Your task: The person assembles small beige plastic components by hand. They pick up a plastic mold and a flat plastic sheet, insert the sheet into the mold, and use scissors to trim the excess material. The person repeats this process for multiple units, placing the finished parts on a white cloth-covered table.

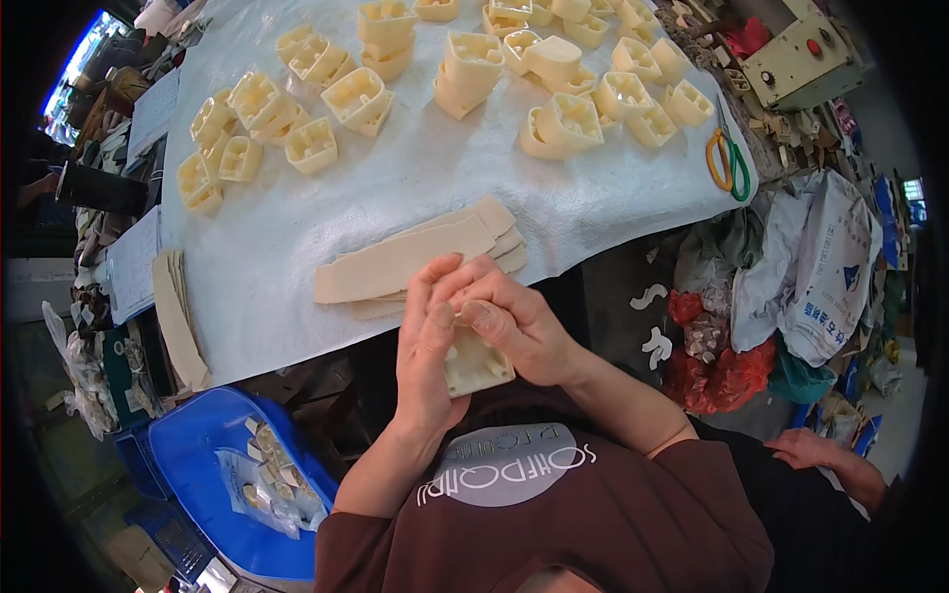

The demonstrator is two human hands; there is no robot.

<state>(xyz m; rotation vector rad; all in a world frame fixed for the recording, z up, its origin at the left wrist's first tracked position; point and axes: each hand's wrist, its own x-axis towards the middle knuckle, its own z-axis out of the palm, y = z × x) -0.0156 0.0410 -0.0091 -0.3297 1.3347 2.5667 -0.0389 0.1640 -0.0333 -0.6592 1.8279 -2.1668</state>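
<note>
1. Cream-coloured moulded block sits clamped between your two hands, close to your chest and below the table edge.
2. Your left hand cups it from the left, palm wrapped against its side, fingers closed up over the top.
3. Your right hand closes on it from the right, thumb pressing down at the upper edge.
4. Keep that thumb pressure even and the block square in your palms, so whatever you press on seats flat; I judge a tilt would spoil it.
5. Just beyond your fingertips lie the flat tan strips; further out, more blocks and scissors.
</note>
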